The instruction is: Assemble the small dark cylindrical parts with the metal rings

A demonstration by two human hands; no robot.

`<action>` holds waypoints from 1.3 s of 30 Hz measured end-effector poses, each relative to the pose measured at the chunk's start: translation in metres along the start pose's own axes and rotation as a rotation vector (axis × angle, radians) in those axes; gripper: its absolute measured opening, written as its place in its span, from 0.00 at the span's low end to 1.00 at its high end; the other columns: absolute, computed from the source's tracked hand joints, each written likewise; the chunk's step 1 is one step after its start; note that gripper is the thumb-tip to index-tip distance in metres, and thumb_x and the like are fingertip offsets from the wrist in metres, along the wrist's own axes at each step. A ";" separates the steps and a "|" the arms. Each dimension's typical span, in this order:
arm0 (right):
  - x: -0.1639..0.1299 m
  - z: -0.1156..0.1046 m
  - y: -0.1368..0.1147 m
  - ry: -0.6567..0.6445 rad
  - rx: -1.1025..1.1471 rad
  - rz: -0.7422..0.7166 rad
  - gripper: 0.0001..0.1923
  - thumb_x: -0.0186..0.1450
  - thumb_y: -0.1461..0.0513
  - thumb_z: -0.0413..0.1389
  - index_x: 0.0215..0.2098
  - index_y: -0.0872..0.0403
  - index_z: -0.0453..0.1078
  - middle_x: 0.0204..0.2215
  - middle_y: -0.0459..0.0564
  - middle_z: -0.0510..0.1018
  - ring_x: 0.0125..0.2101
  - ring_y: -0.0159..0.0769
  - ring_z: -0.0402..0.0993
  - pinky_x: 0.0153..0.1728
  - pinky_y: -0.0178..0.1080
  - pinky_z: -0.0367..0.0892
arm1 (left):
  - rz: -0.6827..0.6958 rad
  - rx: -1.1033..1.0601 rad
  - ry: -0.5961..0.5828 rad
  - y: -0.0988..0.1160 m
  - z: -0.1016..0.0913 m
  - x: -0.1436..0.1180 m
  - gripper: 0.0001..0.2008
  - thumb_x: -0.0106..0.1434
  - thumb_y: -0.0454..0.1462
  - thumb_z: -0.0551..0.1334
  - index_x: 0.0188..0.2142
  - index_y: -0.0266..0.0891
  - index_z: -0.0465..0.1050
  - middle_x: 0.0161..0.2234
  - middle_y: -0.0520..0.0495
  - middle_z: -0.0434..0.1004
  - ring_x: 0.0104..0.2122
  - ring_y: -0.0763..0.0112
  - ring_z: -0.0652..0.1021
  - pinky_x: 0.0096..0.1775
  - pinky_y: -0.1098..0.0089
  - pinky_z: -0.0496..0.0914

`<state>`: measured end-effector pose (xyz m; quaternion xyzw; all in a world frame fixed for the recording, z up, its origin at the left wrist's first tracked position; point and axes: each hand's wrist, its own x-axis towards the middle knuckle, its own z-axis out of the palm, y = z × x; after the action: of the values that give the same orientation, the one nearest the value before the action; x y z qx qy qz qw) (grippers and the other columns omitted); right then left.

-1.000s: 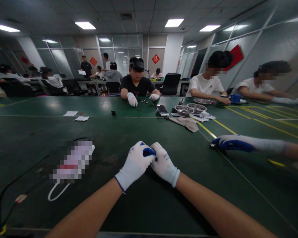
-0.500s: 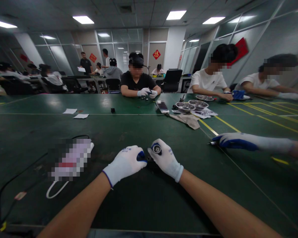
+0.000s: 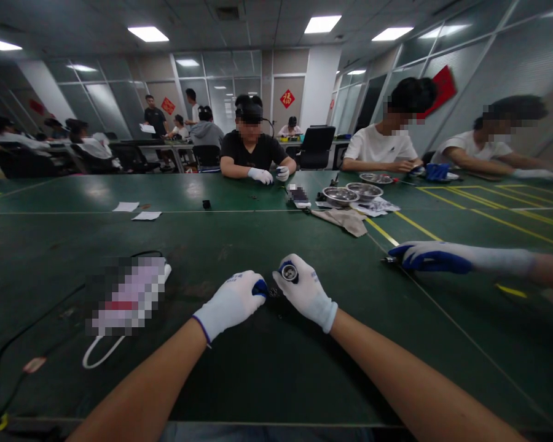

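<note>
A: Start with the biggest thing?

B: The green table (image 3: 267, 380), filling the lower view from 9 o'clock round to 3 o'clock. Across it, at 12 o'clock, a person in a black shirt (image 3: 251, 153) sits with gloved hands on the surface; at 1 and 2 o'clock two people in white shirts (image 3: 378, 147) lean on it.

A: Smaller?

B: A co-worker's gloved hand (image 3: 431, 256) reaches in from 3 o'clock, palm down on a yellow line. At 8 o'clock lies a blurred flat object (image 3: 129, 294) with a white cable (image 3: 96, 356) looping from it. At 1 o'clock a grey cloth (image 3: 345, 220) lies beside two metal bowls (image 3: 350, 195); at 10 o'clock, two paper slips (image 3: 136, 211).

A: And the wearer's own hands?

B: Both gloved, near centre. The right hand (image 3: 306, 294) has its fingers wrapped round a small round metal part (image 3: 289, 272), open end facing the camera, just above the table. The left hand (image 3: 233, 302) is just at its 9 o'clock, fingers curled, tips pinching at a small dark piece (image 3: 273, 293) between the two hands; I cannot tell whether it truly grips it
</note>
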<state>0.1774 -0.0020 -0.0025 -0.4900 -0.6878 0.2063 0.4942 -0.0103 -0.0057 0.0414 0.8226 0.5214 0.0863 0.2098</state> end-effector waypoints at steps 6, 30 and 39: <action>-0.001 -0.001 0.001 -0.025 0.013 0.002 0.09 0.63 0.56 0.59 0.32 0.50 0.64 0.28 0.45 0.73 0.27 0.35 0.70 0.29 0.38 0.67 | -0.042 -0.177 0.123 0.001 -0.009 0.001 0.11 0.67 0.37 0.60 0.48 0.38 0.74 0.47 0.40 0.80 0.49 0.53 0.79 0.52 0.55 0.72; -0.005 -0.003 -0.016 -0.147 0.083 -0.041 0.09 0.61 0.58 0.58 0.29 0.50 0.62 0.24 0.43 0.71 0.24 0.32 0.66 0.25 0.35 0.61 | 0.162 -0.720 0.210 0.012 -0.015 -0.001 0.13 0.62 0.33 0.67 0.47 0.39 0.80 0.46 0.45 0.85 0.48 0.59 0.82 0.56 0.56 0.74; -0.007 -0.003 -0.015 -0.177 0.062 -0.101 0.08 0.60 0.60 0.57 0.29 0.50 0.60 0.24 0.41 0.68 0.24 0.31 0.63 0.25 0.35 0.59 | 0.289 -0.372 0.254 0.018 -0.008 -0.003 0.04 0.64 0.36 0.67 0.36 0.41 0.83 0.42 0.46 0.77 0.42 0.64 0.78 0.48 0.64 0.75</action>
<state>0.1733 -0.0155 0.0064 -0.4190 -0.7459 0.2450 0.4562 0.0003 -0.0126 0.0565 0.8184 0.3960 0.3121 0.2758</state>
